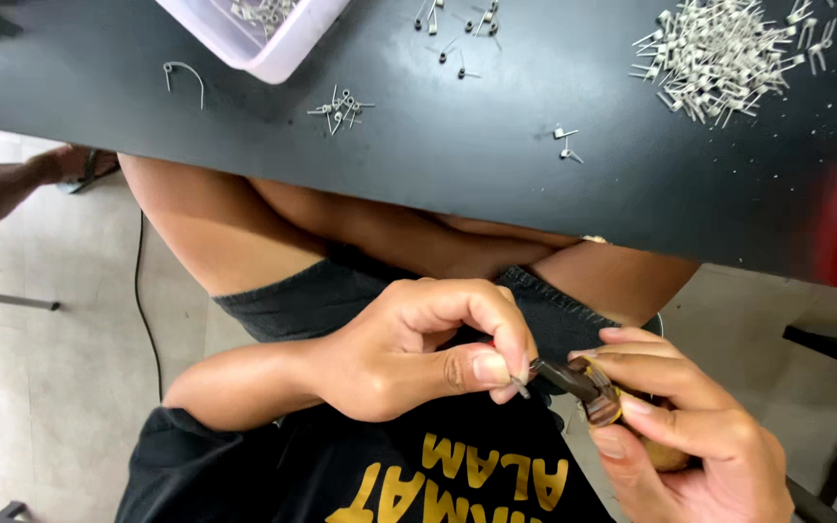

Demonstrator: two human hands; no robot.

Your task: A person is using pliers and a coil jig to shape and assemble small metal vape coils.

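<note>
Low in the frame's centre-right, the left hand (409, 353) pinches a small metal pin (520, 387) at the tip of a brown tool (588, 389); the tool's long axis runs nearly level, pointing left; the right hand (695, 436) grips it closed.

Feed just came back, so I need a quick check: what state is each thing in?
Left hand: pinching a small metal pin.
Right hand: gripping a dark tool.
Plastic tub: open, holding some pins.
Pin pile: heaped loose on the table.
</note>
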